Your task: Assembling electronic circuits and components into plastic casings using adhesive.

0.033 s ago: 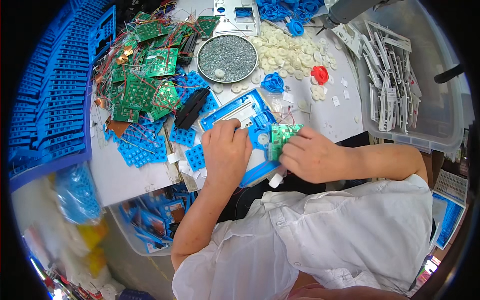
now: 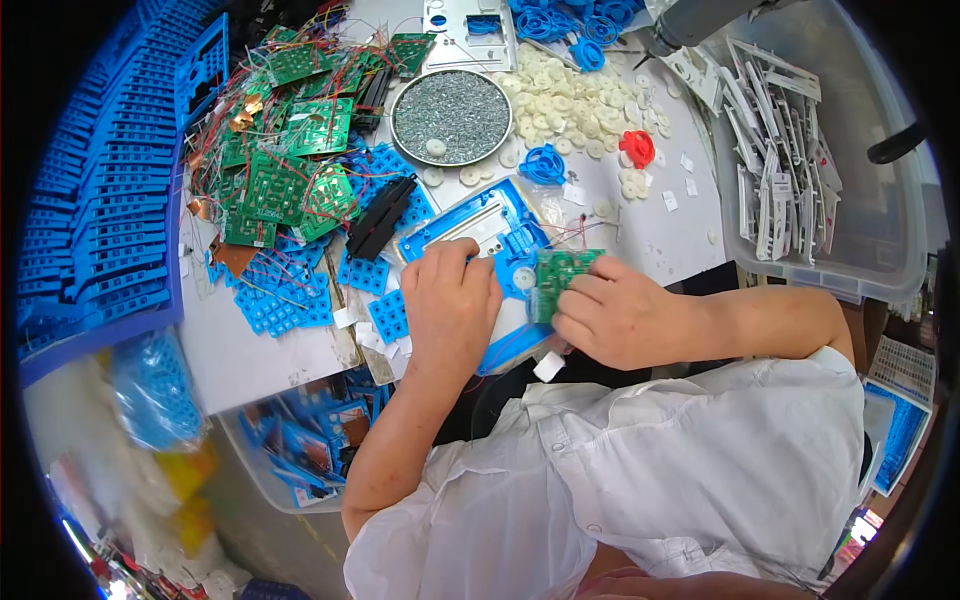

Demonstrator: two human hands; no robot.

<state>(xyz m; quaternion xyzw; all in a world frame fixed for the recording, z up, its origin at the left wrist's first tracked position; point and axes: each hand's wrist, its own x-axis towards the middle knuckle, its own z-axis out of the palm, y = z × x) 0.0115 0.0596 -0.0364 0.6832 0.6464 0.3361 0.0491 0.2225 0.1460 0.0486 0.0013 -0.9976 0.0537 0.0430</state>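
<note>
A blue and white plastic housing point(image 2: 470, 217) lies open at the table's front edge, its inside facing up. My left hand point(image 2: 452, 305) rests over its left part with curled fingers gripping it; the fingertips are hidden. My right hand point(image 2: 618, 315) pinches a green circuit board point(image 2: 556, 285) by its right side, tilted over the housing's right part. Thin red wires point(image 2: 575, 236) run from the board's far edge. Just left of the board, a pale round disc point(image 2: 524, 278) sits in the housing. A small white block point(image 2: 549, 366) hangs near the housing's front edge.
Wired circuit boards point(image 2: 275, 188) are heaped at left, beside blue keypad pieces point(image 2: 290, 290). A round tray of small metal screws point(image 2: 450, 115) stands behind the housing, near pale discs point(image 2: 560, 100) and a red ring point(image 2: 637, 149). A clear bin point(image 2: 870, 265) holds white panels at right.
The circuit board has tipped and shifted slightly left in my right hand, and its face looks darker. My left hand stays on the housing.
</note>
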